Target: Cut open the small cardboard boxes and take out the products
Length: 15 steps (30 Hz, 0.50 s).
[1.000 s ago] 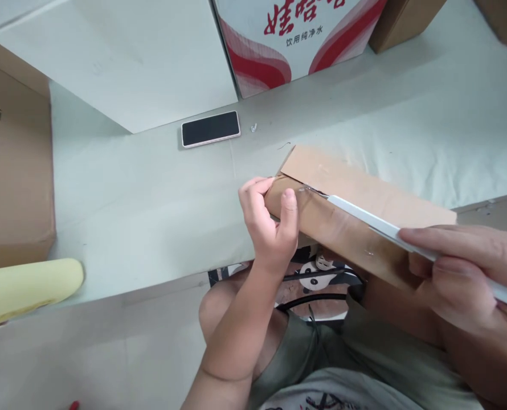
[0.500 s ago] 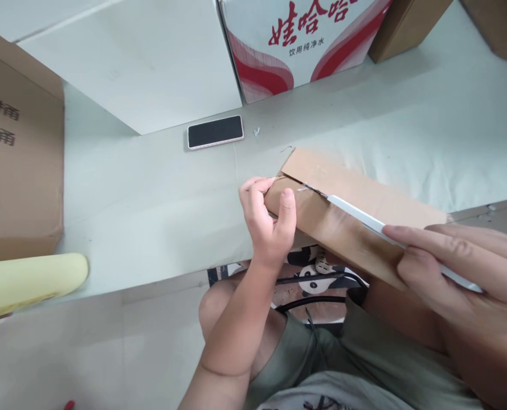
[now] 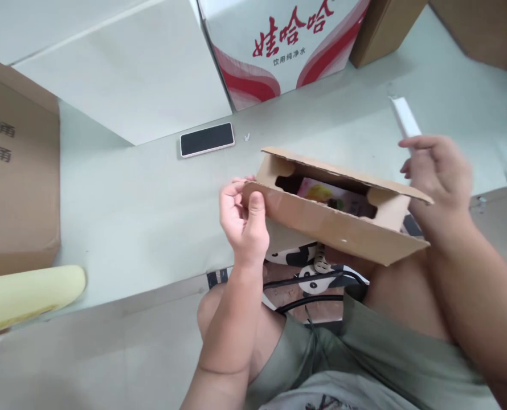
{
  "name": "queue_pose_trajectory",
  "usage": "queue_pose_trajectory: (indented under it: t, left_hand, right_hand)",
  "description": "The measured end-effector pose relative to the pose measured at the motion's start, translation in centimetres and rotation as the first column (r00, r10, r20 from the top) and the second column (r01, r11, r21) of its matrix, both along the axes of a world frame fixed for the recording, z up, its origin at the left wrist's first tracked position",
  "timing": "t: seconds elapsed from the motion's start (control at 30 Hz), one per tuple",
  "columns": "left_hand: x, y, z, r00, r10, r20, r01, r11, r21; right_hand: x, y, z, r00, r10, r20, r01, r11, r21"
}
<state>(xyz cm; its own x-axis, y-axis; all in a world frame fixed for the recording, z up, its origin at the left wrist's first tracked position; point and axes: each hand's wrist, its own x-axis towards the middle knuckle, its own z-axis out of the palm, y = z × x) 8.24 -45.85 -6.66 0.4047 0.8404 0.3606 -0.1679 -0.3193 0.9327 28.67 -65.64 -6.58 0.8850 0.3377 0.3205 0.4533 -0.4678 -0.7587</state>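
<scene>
A small brown cardboard box (image 3: 305, 213) is held tilted over the table's front edge. Its long top flaps stand apart, and a pink and yellow printed item (image 3: 328, 193) shows inside, partly hidden by the inner flaps. My left hand (image 3: 247, 219) grips the box's left end, thumb on the front flap and fingers behind. To the right of the box, my right hand (image 3: 439, 171) is closed around a slim white utility knife (image 3: 405, 117). The knife points away from me over the table; whether it touches the surface I cannot tell.
A phone (image 3: 207, 139) lies on the pale table (image 3: 142, 210) near a plastic scrap (image 3: 247, 137). Behind stand a white box (image 3: 129, 74) and a red-and-white carton (image 3: 287, 57). At left are a large carton (image 3: 18, 176) and a yellow roll (image 3: 31, 290).
The knife has left the box's seam and moved away to the right with my right hand. The top flaps have come apart, exposing the inside. My left hand still holds the left end.
</scene>
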Motion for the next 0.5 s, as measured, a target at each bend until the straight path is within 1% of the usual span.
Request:
queue_pose_trajectory:
  t: [0.03, 0.1, 0.17, 0.2, 0.23, 0.27, 0.3, 0.33, 0.37, 0.4, 0.43, 0.47, 0.5]
  left_hand:
    - [0.1, 0.1, 0.0, 0.999, 0.030, 0.016, -0.030, 1.000, -0.004]
    - [0.4, 0.3, 0.1, 0.994, 0.083, 0.067, -0.082, 0.996, -0.017]
    - [0.3, 0.6, 0.4, 0.985, 0.129, 0.117, -0.131, 0.991, 0.013]
    - [0.1, 0.8, 0.7, 0.982, 0.131, 0.137, -0.141, 0.988, 0.064]
    - [-0.2, 1.1, 1.0, 0.984, 0.108, 0.144, -0.128, 0.982, 0.138]
    - [-0.6, 1.4, 1.4, 0.989, 0.061, 0.135, -0.090, 0.971, 0.223]
    - [-1.1, 1.8, 1.7, 0.994, -0.003, 0.113, -0.031, 0.952, 0.304]
    - [-1.6, 2.2, 1.9, 0.994, -0.078, 0.080, 0.043, 0.929, 0.367]
    - [-2.1, 2.5, 2.1, 0.988, -0.147, 0.045, 0.117, 0.907, 0.404]
    - [-2.5, 2.9, 2.2, 0.979, -0.202, 0.010, 0.180, 0.891, 0.416]
    - [-2.8, 3.2, 2.1, 0.971, -0.239, -0.029, 0.230, 0.882, 0.411]
    - [-3.1, 3.4, 1.9, 0.963, -0.259, -0.069, 0.265, 0.879, 0.397]
    - [-3.2, 3.6, 1.7, 0.956, -0.269, -0.113, 0.292, 0.878, 0.379]
  right_hand:
    - [1.3, 0.4, -1.0, 1.000, 0.010, -0.003, -0.010, 0.997, -0.070]
    - [3.2, 0.7, -2.8, 0.998, 0.046, -0.035, -0.053, 0.975, -0.214]
    - [4.1, 0.8, -4.0, 0.994, 0.074, -0.077, -0.094, 0.951, -0.294]
    - [4.2, 0.8, -4.3, 0.993, 0.083, -0.089, -0.107, 0.946, -0.305]
    - [4.1, 0.8, -4.3, 0.992, 0.089, -0.091, -0.113, 0.946, -0.303]
    - [3.7, 0.8, -4.1, 0.992, 0.095, -0.084, -0.116, 0.947, -0.299]
    - [3.2, 0.8, -3.6, 0.994, 0.091, -0.062, -0.105, 0.954, -0.281]
    - [2.4, 0.8, -2.8, 0.996, 0.086, -0.024, -0.089, 0.968, -0.235]
    - [1.5, 0.7, -2.0, 0.996, 0.086, 0.019, -0.082, 0.984, -0.161]
    - [0.5, 0.6, -1.0, 0.992, 0.105, 0.066, -0.101, 0.993, -0.065]
    - [-0.6, 0.4, -0.1, 0.981, 0.151, 0.121, -0.156, 0.987, 0.033]
    - [-1.7, 0.2, 0.6, 0.960, 0.217, 0.175, -0.238, 0.965, 0.112]
    - [-2.7, 0.0, 1.2, 0.931, 0.291, 0.221, -0.329, 0.932, 0.154]
